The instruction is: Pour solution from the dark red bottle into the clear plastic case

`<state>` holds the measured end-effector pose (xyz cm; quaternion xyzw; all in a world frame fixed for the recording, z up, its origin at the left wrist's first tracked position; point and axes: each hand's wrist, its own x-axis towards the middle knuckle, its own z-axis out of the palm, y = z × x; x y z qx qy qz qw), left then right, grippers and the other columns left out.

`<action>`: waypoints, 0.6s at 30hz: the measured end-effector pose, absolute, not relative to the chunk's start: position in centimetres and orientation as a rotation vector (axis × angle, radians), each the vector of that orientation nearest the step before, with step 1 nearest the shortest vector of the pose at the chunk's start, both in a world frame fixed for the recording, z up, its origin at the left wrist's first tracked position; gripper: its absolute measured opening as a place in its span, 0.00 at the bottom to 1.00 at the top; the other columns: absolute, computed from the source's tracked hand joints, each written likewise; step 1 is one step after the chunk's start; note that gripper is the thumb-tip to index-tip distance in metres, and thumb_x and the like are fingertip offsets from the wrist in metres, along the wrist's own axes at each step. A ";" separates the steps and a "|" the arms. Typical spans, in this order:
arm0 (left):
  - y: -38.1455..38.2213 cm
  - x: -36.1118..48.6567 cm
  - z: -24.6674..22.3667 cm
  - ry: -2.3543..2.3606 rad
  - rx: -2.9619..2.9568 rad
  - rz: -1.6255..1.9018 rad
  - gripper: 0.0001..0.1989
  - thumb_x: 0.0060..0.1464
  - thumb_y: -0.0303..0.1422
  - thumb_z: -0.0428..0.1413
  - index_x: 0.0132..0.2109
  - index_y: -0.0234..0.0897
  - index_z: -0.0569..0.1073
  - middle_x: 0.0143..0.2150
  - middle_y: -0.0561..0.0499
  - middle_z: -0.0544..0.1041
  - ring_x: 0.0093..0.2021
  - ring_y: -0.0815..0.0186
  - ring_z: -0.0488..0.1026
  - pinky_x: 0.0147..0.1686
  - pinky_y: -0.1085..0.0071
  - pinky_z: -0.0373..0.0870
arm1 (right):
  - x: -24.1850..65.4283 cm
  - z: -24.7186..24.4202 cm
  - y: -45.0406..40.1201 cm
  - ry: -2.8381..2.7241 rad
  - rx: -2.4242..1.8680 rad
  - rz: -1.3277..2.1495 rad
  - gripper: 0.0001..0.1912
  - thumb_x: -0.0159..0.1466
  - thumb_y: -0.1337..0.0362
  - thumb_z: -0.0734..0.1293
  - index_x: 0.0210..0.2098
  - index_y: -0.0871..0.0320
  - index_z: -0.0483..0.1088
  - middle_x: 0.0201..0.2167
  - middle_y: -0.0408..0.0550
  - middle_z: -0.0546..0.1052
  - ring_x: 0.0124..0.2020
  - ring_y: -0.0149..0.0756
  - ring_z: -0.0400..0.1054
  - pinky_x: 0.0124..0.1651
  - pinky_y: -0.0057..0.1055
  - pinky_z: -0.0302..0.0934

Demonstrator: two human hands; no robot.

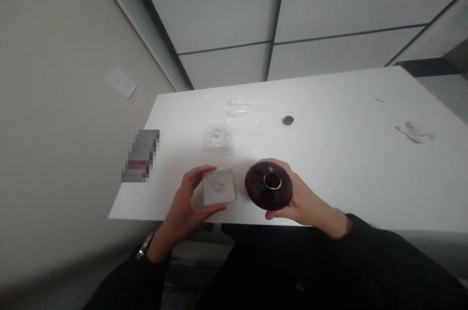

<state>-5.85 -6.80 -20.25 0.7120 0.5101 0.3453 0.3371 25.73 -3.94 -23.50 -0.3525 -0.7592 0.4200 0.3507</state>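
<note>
My left hand grips a clear square container by its left side, thumb along the near edge and fingers along the far one. A round opening or ring shows in the middle of its top. In my right hand is a dark red-brown round bottle, uncapped, its open mouth facing up. The two stand side by side near the front edge of the table, a small gap between them. Just beyond the held container, a similar clear container sits on the table. What the bottle contains is hard to make out.
Clear plastic packaging with slim pieces lies at the back of the white table. A small dark round cap is right of it. Crumpled white material lies far right, a blurred-out box at the left edge.
</note>
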 end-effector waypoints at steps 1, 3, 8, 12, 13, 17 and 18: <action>-6.9 -5.9 -20.7 1.326 1.852 0.908 0.40 0.57 0.46 0.73 0.69 0.51 0.62 0.68 0.42 0.72 0.71 0.49 0.73 0.73 0.43 0.71 | 25.7 -23.5 -3.9 -1.965 -0.903 1.084 0.55 0.57 0.31 0.76 0.72 0.53 0.61 0.67 0.65 0.73 0.68 0.63 0.72 0.69 0.57 0.69; -7.2 -5.9 -21.5 1.328 1.842 0.912 0.46 0.55 0.46 0.74 0.71 0.52 0.57 0.70 0.40 0.70 0.73 0.47 0.71 0.73 0.41 0.69 | 25.8 -23.4 -3.9 -1.966 -0.896 1.081 0.54 0.58 0.30 0.75 0.72 0.53 0.61 0.68 0.65 0.73 0.69 0.62 0.71 0.70 0.57 0.68; -7.9 -5.9 -22.2 1.464 1.729 0.837 0.43 0.53 0.42 0.75 0.67 0.49 0.61 0.67 0.41 0.74 0.69 0.45 0.76 0.69 0.41 0.75 | 25.7 -23.4 -3.9 -1.980 -0.904 1.077 0.55 0.58 0.30 0.75 0.73 0.53 0.60 0.68 0.64 0.73 0.68 0.62 0.71 0.69 0.57 0.69; -8.1 -6.1 -20.5 1.445 1.723 0.880 0.42 0.55 0.46 0.73 0.70 0.49 0.64 0.69 0.41 0.74 0.70 0.44 0.75 0.68 0.42 0.77 | 25.6 -23.3 -3.9 -1.986 -0.873 1.049 0.54 0.60 0.30 0.74 0.73 0.53 0.59 0.69 0.65 0.72 0.68 0.61 0.72 0.68 0.55 0.69; -8.1 -6.2 -19.9 1.426 1.729 0.895 0.42 0.56 0.47 0.73 0.71 0.49 0.64 0.70 0.40 0.74 0.70 0.44 0.75 0.67 0.43 0.78 | 25.6 -23.3 -3.8 -1.982 -0.872 1.054 0.54 0.59 0.30 0.74 0.73 0.53 0.59 0.69 0.65 0.72 0.68 0.61 0.71 0.68 0.55 0.69; -7.6 -6.5 -17.4 1.385 1.812 0.953 0.42 0.57 0.48 0.72 0.74 0.52 0.65 0.74 0.40 0.72 0.71 0.43 0.74 0.62 0.47 0.82 | 25.5 -23.3 -3.7 -1.988 -0.893 1.085 0.55 0.57 0.32 0.77 0.73 0.54 0.60 0.68 0.65 0.72 0.69 0.63 0.71 0.69 0.57 0.68; -7.5 -6.5 -16.8 1.388 1.841 0.955 0.42 0.57 0.49 0.72 0.74 0.53 0.66 0.74 0.40 0.72 0.71 0.43 0.74 0.61 0.48 0.83 | 25.5 -23.3 -3.7 -1.992 -0.899 1.085 0.55 0.57 0.32 0.77 0.73 0.53 0.61 0.68 0.65 0.72 0.69 0.63 0.71 0.70 0.57 0.67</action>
